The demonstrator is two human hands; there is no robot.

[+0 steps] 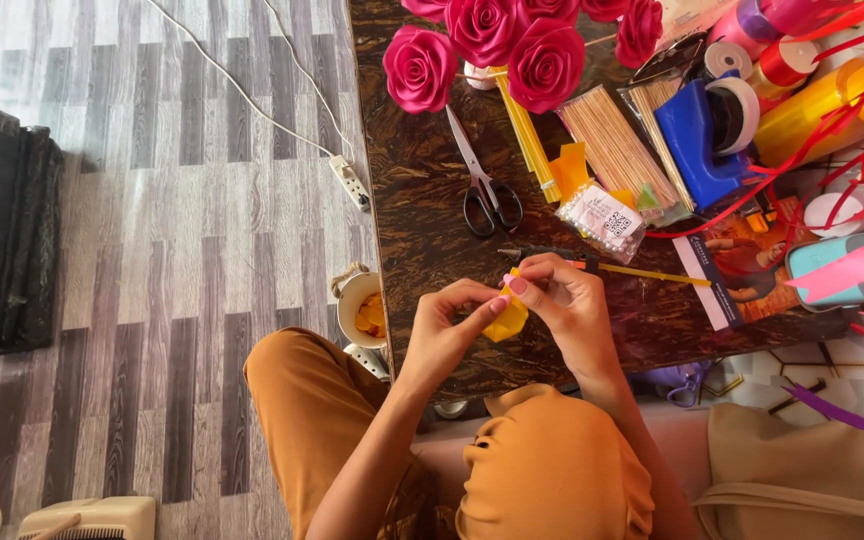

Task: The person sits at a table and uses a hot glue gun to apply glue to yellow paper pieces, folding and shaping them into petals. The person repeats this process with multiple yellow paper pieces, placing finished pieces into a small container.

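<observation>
I see a small folded piece of yellow ribbon pinched between both hands, left hand and right hand, over the dark marbled table; black-handled steel scissors lie beyond, near magenta ribbon roses.

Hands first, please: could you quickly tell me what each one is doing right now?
Left hand: fingers closed, pinching the folded yellow ribbon piece.
Right hand: fingers closed on the same yellow ribbon piece from the other side.

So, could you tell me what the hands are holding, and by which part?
Both hands, left and right, pinch a small folded yellow ribbon piece by its upper edge with their fingers.
</observation>
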